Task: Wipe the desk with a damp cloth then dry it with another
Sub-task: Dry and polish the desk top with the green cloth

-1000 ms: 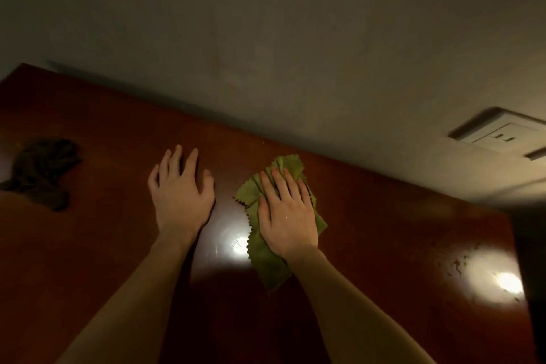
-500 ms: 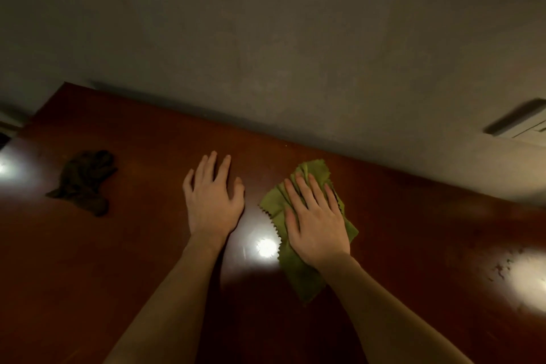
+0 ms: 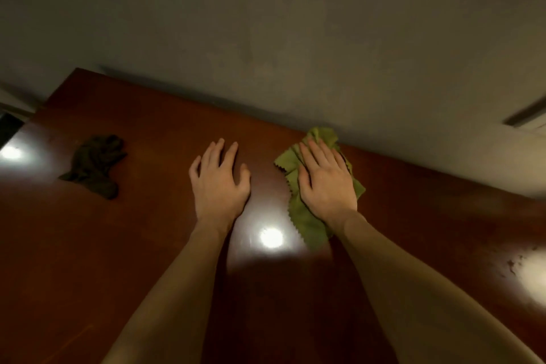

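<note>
I judge the task to be mid-wipe, and I can't tell which pass this is. My right grip (image 3: 326,183), a bare hand, lies flat with its fingers straight and close together, pressing the olive-green cloth with the zigzag-cut edge (image 3: 310,224) onto the glossy reddish-brown wooden desk (image 3: 147,245). It clasps nothing, just bears down palm-first. That cloth sits near the back edge of the desk, close under the plain grey-beige wall (image 3: 295,38), with its tail trailing toward me past the wrist. My left grip (image 3: 220,183), also bare, rests open on the bare wood just beside it, fingers slightly spread and holding nothing, likely as a brace. The second cloth, a dark crumpled rag (image 3: 94,167), lies well apart on the left of the desk, untouched. I read it as waiting its turn, though nothing shows which cloth is the damp one. The green cloth looks thin, soft and loosely folded, so it should slide easily and bunch under pressure. The dark rag looks thicker and wadded. The desk top is smooth and lacquered enough to throw back a bright round glare (image 3: 271,237). At the far right, speckled marks (image 3: 515,264) show in another glare, droplets or residue I can't say, so that side probably needs attention yet.
</note>
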A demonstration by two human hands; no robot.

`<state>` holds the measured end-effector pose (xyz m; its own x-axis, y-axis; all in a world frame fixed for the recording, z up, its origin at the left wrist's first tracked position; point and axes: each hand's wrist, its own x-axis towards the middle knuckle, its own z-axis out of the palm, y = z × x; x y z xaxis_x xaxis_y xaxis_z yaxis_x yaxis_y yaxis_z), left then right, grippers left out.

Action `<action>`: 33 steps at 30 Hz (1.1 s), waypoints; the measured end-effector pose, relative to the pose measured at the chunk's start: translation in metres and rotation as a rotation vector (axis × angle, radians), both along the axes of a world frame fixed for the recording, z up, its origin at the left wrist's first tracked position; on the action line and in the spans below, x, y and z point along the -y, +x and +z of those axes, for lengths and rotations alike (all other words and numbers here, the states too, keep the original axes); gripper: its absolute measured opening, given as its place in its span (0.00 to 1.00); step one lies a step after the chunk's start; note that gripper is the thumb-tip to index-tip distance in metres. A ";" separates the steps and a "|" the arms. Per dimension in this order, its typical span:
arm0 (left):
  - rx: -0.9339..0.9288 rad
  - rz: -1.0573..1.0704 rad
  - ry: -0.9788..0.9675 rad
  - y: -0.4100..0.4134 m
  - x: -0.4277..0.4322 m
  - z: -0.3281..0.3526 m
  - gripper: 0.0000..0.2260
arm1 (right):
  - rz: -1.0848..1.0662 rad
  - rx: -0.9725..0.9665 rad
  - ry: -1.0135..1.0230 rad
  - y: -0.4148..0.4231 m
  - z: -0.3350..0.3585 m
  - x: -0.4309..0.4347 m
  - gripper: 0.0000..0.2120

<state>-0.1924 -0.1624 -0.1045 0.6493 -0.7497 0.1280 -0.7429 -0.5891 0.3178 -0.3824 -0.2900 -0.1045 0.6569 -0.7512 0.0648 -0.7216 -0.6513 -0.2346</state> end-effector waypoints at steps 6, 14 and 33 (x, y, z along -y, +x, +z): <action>0.011 -0.005 0.023 -0.004 0.001 0.003 0.24 | -0.082 -0.120 0.055 -0.064 0.006 -0.069 0.28; 0.117 -0.015 -0.014 -0.008 -0.002 0.004 0.20 | -0.158 -0.069 0.060 -0.032 0.002 -0.003 0.28; -0.052 -0.295 0.009 -0.170 0.064 -0.002 0.23 | -0.413 -0.049 0.111 -0.136 0.006 -0.002 0.29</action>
